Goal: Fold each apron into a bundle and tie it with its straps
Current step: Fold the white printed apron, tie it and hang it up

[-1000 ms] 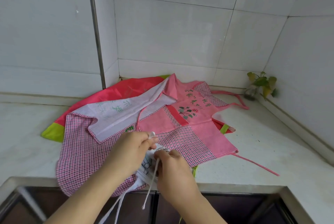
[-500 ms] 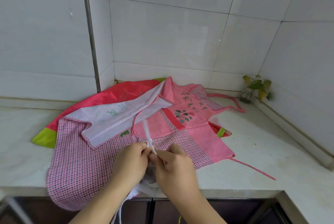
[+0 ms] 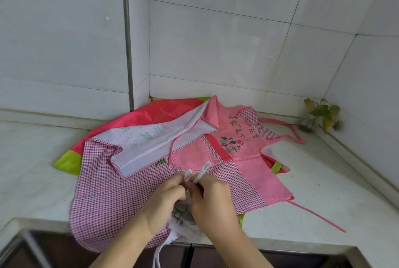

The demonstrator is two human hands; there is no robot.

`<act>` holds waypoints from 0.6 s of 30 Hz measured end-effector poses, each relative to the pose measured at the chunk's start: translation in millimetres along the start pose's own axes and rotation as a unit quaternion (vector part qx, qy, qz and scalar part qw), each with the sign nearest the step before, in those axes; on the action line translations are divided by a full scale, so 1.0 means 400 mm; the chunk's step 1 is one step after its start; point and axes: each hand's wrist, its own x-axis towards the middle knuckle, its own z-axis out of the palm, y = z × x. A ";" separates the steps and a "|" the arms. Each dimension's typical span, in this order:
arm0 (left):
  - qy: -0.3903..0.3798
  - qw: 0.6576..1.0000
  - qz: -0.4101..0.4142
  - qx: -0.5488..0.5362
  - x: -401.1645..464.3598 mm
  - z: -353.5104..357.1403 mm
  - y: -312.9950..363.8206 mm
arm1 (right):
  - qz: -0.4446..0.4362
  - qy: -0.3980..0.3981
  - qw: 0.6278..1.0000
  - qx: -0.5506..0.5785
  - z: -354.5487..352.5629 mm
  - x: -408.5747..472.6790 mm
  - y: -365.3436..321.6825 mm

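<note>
Both hands (image 3: 190,198) pinching white straps (image 3: 201,171)

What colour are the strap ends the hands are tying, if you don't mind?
White; the strap ends show clearly above both hands in the head view.

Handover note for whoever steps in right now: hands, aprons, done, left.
Left hand and right hand each pinch a white strap over the white apron bundle at the counter's front edge.
Done: white apron bundled; knot under way, not visibly finished.
Left: finish that knot; then fold and tie the pink checked apron and the red apron beneath it, both spread flat.
</note>
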 end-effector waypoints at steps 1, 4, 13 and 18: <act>-0.008 1.000 0.009 -0.010 -0.005 -0.004 -0.002 | -0.007 -0.016 1.000 -0.022 0.003 0.003 -0.003; 0.001 0.999 0.030 0.015 -0.009 -0.005 -0.013 | -0.026 -0.065 0.993 -0.093 0.008 0.006 -0.015; 0.106 0.990 0.049 0.084 -0.004 0.018 -0.017 | -0.025 -0.113 0.993 -0.015 -0.023 -0.019 -0.040; 0.096 0.988 0.049 0.108 -0.004 0.013 -0.030 | 0.033 -0.071 0.992 0.102 -0.055 0.020 -0.029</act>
